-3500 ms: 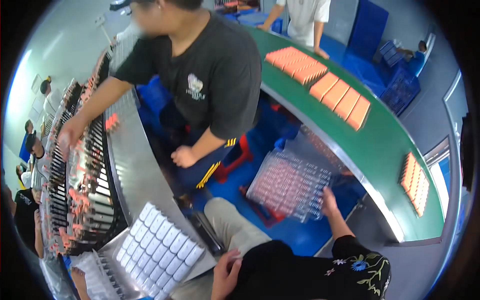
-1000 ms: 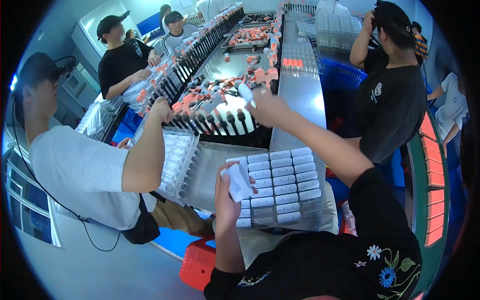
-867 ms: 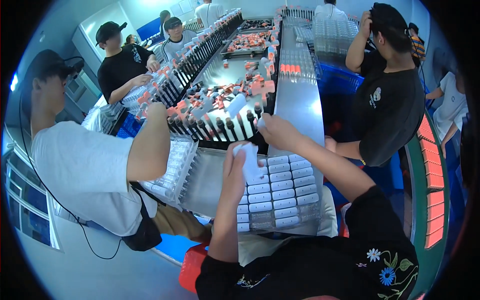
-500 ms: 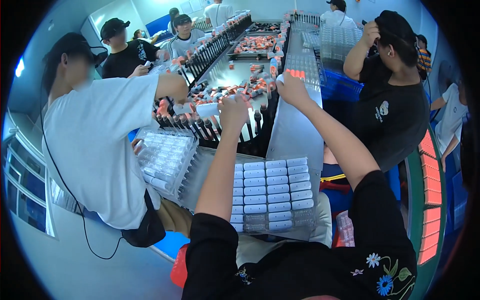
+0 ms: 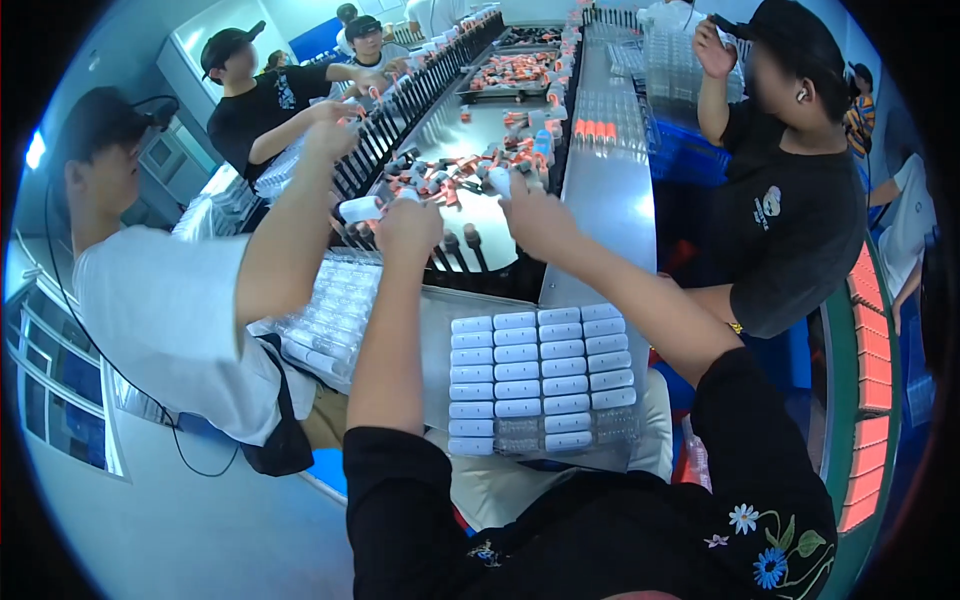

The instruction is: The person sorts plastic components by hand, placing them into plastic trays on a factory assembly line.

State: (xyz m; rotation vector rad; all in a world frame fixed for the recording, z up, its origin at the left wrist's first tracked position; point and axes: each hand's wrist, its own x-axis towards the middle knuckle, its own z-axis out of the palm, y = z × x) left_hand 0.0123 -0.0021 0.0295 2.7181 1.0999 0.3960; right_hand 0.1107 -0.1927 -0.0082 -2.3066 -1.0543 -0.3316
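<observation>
My left hand (image 5: pixel 410 228) is closed above the near end of the rack, with a white oblong piece (image 5: pixel 359 208) jutting from its left side. Another white bit shows at its fingertips, partly hidden. My right hand (image 5: pixel 541 217) is closed round a small white piece (image 5: pixel 500 181), whose end sticks up past the fingers. Below both forearms, a clear plastic tray (image 5: pixel 518 434) carries columns of white oblong pieces (image 5: pixel 517 372); two gaps show in its near rows. Loose orange, grey and black parts (image 5: pixel 455 172) lie heaped on the metal surface beyond my hands.
Rows of black upright posts (image 5: pixel 470 245) edge the metal surface. At the left, a co-worker in white (image 5: pixel 165 300) reaches across beside a filled clear tray (image 5: pixel 335 305). Another, in black (image 5: pixel 800 220), sits at the right near stacked trays (image 5: pixel 690 80). Orange blocks (image 5: pixel 872 355) line the right side.
Both my hands have moved left; the right has also come down and nearer, over the rack's end. The co-worker at the left has stretched an arm farther over the posts.
</observation>
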